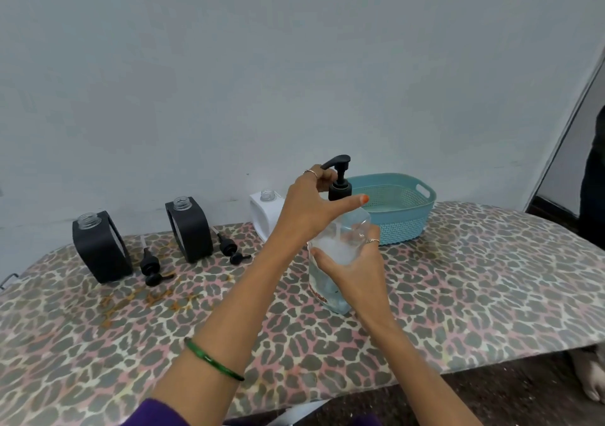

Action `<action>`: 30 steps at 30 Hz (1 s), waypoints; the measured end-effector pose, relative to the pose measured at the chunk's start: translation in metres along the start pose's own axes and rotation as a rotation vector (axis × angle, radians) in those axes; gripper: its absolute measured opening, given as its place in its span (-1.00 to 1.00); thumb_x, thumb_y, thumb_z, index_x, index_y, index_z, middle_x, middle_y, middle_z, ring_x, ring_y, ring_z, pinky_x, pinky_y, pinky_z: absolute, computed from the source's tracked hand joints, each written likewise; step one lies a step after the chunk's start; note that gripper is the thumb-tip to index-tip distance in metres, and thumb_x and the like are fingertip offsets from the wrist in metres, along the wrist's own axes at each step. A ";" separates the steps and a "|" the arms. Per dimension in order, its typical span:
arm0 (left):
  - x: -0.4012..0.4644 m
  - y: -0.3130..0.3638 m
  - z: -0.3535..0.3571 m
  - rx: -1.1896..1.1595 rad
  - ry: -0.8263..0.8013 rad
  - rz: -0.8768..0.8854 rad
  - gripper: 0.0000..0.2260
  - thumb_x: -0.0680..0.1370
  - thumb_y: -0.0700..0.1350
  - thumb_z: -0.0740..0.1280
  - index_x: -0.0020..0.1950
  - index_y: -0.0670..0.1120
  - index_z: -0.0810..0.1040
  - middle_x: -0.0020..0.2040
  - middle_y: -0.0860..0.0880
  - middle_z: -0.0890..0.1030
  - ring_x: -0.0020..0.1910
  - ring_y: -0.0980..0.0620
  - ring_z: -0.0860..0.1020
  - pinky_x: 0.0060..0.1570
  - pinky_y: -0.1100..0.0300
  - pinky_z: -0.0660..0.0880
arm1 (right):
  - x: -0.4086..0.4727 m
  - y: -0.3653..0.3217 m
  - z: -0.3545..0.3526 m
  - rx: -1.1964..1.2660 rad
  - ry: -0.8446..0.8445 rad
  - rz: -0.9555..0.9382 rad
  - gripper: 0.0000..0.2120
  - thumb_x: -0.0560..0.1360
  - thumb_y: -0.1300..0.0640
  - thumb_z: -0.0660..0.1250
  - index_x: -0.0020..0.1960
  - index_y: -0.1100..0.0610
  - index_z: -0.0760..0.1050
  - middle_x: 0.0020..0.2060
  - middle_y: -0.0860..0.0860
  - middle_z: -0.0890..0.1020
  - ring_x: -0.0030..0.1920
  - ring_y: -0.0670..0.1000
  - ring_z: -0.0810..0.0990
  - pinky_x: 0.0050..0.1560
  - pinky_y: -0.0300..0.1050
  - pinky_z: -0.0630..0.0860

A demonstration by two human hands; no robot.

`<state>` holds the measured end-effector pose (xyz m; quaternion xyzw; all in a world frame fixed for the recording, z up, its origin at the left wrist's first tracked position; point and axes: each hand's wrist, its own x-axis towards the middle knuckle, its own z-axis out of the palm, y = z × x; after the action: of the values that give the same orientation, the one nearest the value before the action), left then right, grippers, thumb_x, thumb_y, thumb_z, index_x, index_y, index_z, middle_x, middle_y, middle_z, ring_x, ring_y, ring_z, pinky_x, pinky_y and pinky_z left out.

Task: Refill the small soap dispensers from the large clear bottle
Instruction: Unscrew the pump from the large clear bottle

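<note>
Bottle (pixel 339 262) stood on the leopard-print table (pixel 474 294), right hand (pixel 355 270) grasping its body; left hand (pixel 314 206) gripped the pump (pixel 339 180); twisting carelessly could tip it, spilling soap before reaching the open dispensers (pixel 101 249).

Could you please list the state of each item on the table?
Large clear bottle: upright, pump on, held by right hand.
Bottle pump: gripped by left hand.
Black dispensers: open, pumps off.
White dispenser: open.
Loose pumps: lying down.
Basket: upright.
</note>
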<state>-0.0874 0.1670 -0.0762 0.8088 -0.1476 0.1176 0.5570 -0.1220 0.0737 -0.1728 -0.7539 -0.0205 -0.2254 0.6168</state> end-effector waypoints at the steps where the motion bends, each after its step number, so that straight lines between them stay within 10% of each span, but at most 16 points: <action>1: -0.001 0.000 -0.002 -0.027 -0.056 0.005 -0.66 0.36 -0.02 0.54 0.03 -0.07 0.53 -0.03 0.06 0.64 0.02 0.19 0.57 0.12 0.28 0.45 | 0.000 0.000 0.000 0.001 -0.002 0.003 -0.43 0.29 0.02 0.56 0.11 0.02 0.27 -0.08 -0.14 0.49 -0.06 -0.22 0.51 -0.16 -0.42 0.42; 9: -0.006 -0.005 -0.025 -0.167 -0.346 0.005 -0.64 0.56 -0.29 0.29 0.35 -0.15 0.41 0.18 0.02 0.59 0.23 0.23 0.50 0.20 0.36 0.42 | -0.001 0.002 0.001 -0.015 0.005 -0.007 -0.40 0.28 -0.01 0.56 0.14 0.00 0.26 -0.04 -0.15 0.50 -0.02 -0.20 0.52 -0.11 -0.37 0.45; 21: -0.004 0.000 -0.001 0.049 0.153 0.098 -0.63 0.26 -0.04 0.60 -0.16 -0.01 0.43 -0.19 0.11 0.56 -0.20 0.29 0.49 -0.21 0.52 0.35 | -0.001 0.001 0.002 -0.019 0.020 -0.008 -0.42 0.29 0.03 0.56 0.13 0.04 0.27 -0.06 -0.12 0.50 -0.03 -0.15 0.52 -0.13 -0.38 0.42; 30: -0.009 -0.001 -0.011 -0.005 -0.107 0.036 -0.56 0.43 -0.03 0.47 0.27 -0.03 0.47 0.12 0.10 0.62 0.16 0.29 0.50 0.09 0.41 0.37 | -0.003 0.003 0.001 -0.018 0.014 -0.015 -0.44 0.30 0.02 0.56 0.12 0.03 0.27 -0.06 -0.16 0.49 -0.04 -0.24 0.52 -0.16 -0.44 0.41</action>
<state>-0.0953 0.1785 -0.0761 0.8098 -0.1919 0.0835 0.5480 -0.1238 0.0742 -0.1773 -0.7577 -0.0200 -0.2355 0.6083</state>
